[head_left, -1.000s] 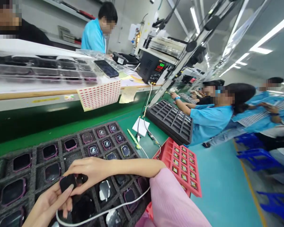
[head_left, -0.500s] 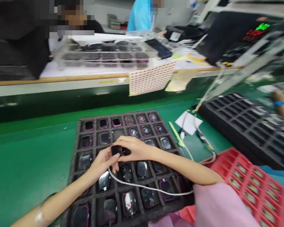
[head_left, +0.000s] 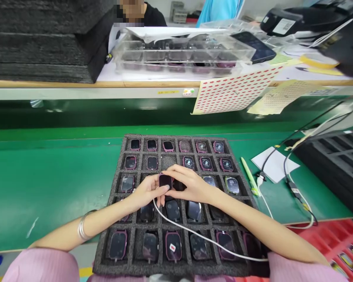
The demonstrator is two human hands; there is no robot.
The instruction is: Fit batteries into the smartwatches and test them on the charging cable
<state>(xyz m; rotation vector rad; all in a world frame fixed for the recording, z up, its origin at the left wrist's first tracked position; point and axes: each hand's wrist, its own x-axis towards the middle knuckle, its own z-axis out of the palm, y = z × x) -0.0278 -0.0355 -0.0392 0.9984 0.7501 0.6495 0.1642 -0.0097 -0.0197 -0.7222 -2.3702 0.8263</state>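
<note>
A black foam tray (head_left: 122,158) on the green belt holds several small purple-edged smartwatch bodies in its cells. Over the tray's middle, my left hand (head_left: 147,192) and my right hand (head_left: 191,183) together pinch one dark watch body (head_left: 165,181). A white cable (head_left: 194,233) runs from that watch across the lower cells toward my right arm. One cell (head_left: 168,161) just behind the hands is bare. A bangle sits on my left wrist.
Beyond the belt, a shelf carries clear plastic trays (head_left: 179,51), a phone (head_left: 253,41), sticker sheets (head_left: 235,92) and stacked black foam (head_left: 41,39). Right of the tray lie a green pen (head_left: 248,176), white paper (head_left: 275,164), cables, another black tray (head_left: 341,156) and a red tray (head_left: 335,243). A person sits across.
My view has swung left and down from the line of workers onto the tray. Both hands have stayed together on the same watch body with its cable.
</note>
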